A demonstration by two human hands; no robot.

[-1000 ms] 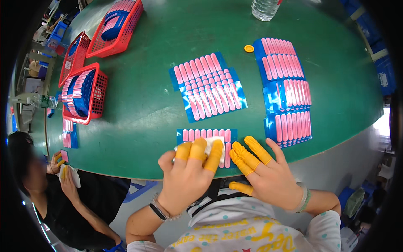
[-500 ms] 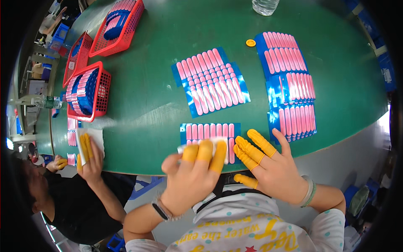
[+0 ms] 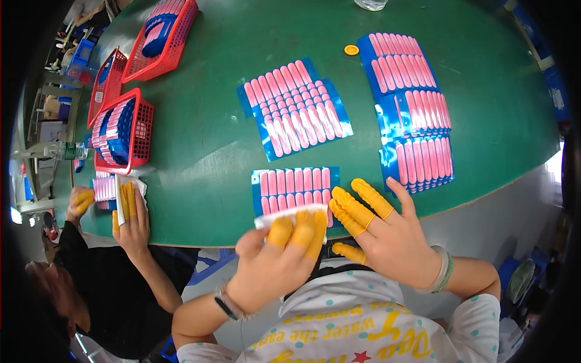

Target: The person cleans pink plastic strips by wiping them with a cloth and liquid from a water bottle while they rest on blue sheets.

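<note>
A blue sheet with two rows of pink rounded strips [image 3: 295,183] lies near the table's front edge. Yellow finger cots cover several fingers of both my hands. Under the fingertips of my left hand [image 3: 269,263] is a folded white cloth [image 3: 264,222], gripped and pressed over the near part of the sheet. My right hand [image 3: 390,245] holds nothing; its fingers stretch out, with fingertips by the sheet's right edge. Farther in, overlapping sheets with pink strips [image 3: 296,109] lie at the middle. More sheets, in overlapping stacks [image 3: 417,115], lie to the right.
Red baskets [image 3: 145,130] holding similar sheets stand at the left on the green table [image 3: 206,181]. A loose yellow finger cot [image 3: 351,50] lies beside the right stacks. A clear cup [image 3: 370,5] is at the far edge. To my left, a co-worker's hand [image 3: 134,233] holds a white cloth.
My left hand and the cloth have slid toward me over the sheet, baring more of its strips. My right hand stays beside the sheet. The whole view has shifted slightly.
</note>
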